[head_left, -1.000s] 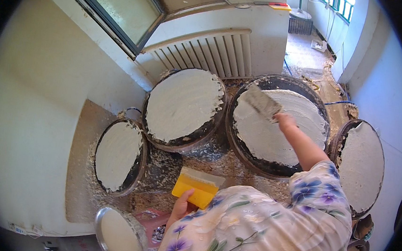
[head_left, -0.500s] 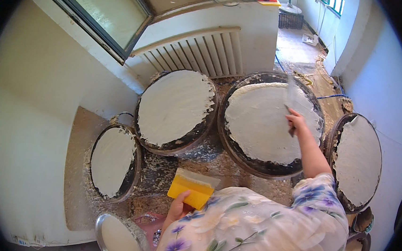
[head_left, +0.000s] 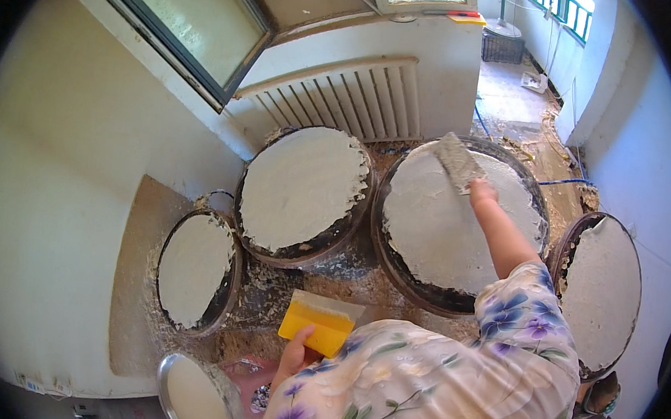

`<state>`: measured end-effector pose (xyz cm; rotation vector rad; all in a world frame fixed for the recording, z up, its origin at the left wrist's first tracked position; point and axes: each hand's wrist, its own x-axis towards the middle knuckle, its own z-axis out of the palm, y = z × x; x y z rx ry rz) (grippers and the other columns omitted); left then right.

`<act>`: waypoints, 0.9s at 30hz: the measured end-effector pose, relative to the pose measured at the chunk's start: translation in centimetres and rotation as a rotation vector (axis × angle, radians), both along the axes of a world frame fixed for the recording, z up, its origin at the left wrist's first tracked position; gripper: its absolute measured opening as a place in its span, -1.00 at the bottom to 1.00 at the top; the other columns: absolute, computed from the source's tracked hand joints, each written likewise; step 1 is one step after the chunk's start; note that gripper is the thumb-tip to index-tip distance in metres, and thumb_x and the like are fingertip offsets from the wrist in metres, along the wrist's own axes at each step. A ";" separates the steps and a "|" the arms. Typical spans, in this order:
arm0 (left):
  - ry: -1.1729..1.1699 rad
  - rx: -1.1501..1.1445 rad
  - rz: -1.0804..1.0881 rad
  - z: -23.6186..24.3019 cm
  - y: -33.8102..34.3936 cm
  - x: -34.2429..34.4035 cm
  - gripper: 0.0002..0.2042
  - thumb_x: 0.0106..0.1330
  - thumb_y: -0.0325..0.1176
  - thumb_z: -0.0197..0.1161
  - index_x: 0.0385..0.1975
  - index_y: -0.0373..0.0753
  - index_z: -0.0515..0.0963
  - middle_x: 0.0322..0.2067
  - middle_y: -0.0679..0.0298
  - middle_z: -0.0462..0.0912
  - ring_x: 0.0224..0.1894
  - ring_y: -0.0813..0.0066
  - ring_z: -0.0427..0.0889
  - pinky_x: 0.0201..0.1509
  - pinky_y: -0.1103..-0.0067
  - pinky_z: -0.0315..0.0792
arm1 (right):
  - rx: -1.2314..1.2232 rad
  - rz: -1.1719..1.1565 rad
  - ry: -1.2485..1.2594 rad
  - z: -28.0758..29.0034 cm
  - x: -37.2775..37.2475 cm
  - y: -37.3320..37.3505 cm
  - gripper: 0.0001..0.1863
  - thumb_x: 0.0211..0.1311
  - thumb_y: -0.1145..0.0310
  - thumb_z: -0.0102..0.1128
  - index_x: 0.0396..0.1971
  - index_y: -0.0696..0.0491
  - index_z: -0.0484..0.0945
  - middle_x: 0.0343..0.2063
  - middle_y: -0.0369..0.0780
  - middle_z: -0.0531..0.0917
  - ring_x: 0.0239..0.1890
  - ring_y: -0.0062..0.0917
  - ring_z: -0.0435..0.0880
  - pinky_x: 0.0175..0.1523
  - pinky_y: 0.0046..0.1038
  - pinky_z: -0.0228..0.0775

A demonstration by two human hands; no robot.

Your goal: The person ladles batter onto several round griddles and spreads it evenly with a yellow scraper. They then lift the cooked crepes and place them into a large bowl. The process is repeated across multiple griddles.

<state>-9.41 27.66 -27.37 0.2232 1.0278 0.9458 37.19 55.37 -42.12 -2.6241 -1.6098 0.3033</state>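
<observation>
My right hand [head_left: 483,192] is closed around the near end of a flat, batter-smeared spreader [head_left: 457,162]. Its blade lies over the far part of a white batter sheet [head_left: 448,234] on the large round griddle [head_left: 389,262] right of centre. Low and close to my body, my left hand [head_left: 295,356] grips a yellow scraper [head_left: 315,326] with a pale, coated edge. The left hand's fingers are partly hidden behind the scraper.
More batter-covered griddles stand around: one centre left [head_left: 296,263], a smaller one at left [head_left: 227,299], one at right [head_left: 560,255]. A metal basin [head_left: 167,373] of pale batter sits at lower left. Behind are a radiator [head_left: 344,96] and an open window [head_left: 177,24].
My right hand has swung the spreader leftward across the far side of the batter, its blade now angled left. My left hand keeps the yellow scraper in nearly the same place. The view has shifted slightly.
</observation>
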 end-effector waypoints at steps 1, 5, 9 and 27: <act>0.008 -0.002 -0.005 0.1 0.1 0.1 -0.59 0.23 -0.28 0.05 0.07 -0.21 0.24 -0.01 0.17 0.41 0.04 0.25 0.41 0.13 0.34 0.27 | -0.019 -0.045 -0.013 0.2 1.5 -0.3 -0.77 0.15 0.38 -0.07 -0.29 -0.04 0.60 -0.21 -0.16 0.60 -0.14 -0.36 0.59 -0.07 -0.35 0.44; -0.006 0.013 -0.043 -0.3 0.8 0.7 -0.58 0.22 -0.28 0.06 0.07 -0.21 0.24 0.00 0.17 0.40 0.04 0.25 0.41 0.12 0.34 0.28 | 0.000 -0.281 0.013 -0.1 6.6 -3.6 -0.75 0.17 0.42 -0.11 -0.28 0.03 0.59 -0.20 -0.11 0.58 -0.13 -0.34 0.58 -0.06 -0.33 0.44; -0.001 0.004 -0.131 -1.4 2.1 1.0 -0.59 0.23 -0.30 0.05 0.07 -0.21 0.24 0.01 0.17 0.41 0.04 0.25 0.41 0.11 0.33 0.29 | 0.067 -0.381 0.071 -0.3 10.1 -10.1 -0.75 0.16 0.39 -0.10 -0.28 0.03 0.58 -0.22 -0.08 0.58 -0.14 -0.28 0.58 -0.06 -0.31 0.41; 0.036 -0.018 -0.290 -1.6 4.0 1.8 -0.62 0.20 -0.24 0.08 0.00 -0.20 0.30 -0.10 0.20 0.48 -0.08 0.30 0.50 -0.09 0.41 0.41 | 0.172 -0.514 -0.008 0.9 12.4 -23.7 -0.73 0.11 0.35 -0.10 -0.23 -0.09 0.55 -0.30 -0.05 0.57 -0.20 -0.20 0.55 -0.10 -0.24 0.36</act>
